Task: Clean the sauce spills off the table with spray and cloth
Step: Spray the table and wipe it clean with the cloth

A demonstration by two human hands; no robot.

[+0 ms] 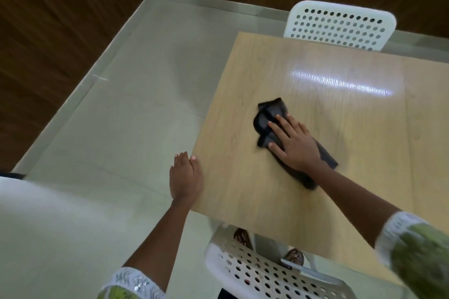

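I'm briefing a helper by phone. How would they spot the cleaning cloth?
Find the light wooden table. The right hand lies flat on the cloth near its left side. It is a crumpled black rag, the only dark thing on the pale tabletop.

Right hand [295, 144] presses dark cloth [269, 116] flat on wooden table [364, 153].

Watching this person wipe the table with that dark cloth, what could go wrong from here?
The cloth is bunched, and only part of it lies under the right hand, so it may smear rather than lift residue. The left hand rests at the table edge, where it could slip off. No spray bottle is in view, so a dry patch might get missed.
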